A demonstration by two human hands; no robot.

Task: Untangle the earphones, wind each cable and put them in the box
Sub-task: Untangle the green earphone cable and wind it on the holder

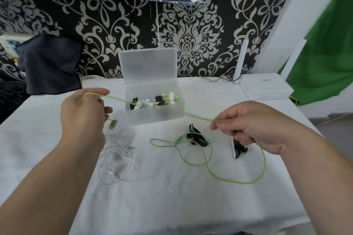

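A green earphone cable (207,166) runs taut between my two hands above the white cloth. My left hand (84,112) holds one end, with the cable looped over its fingers and a green earbud (113,124) dangling below. My right hand (248,122) pinches the cable further along; the rest trails in loose loops on the table. White earphones (118,164) lie coiled below my left hand. A translucent plastic box (154,101) stands open behind, holding several wound earphones and ear tips.
Two black cable clips or ties (197,137) (238,149) lie on the cloth near my right hand. A white router (265,87) sits at the back right, a dark cloth (49,65) at the back left. Patterned wall behind.
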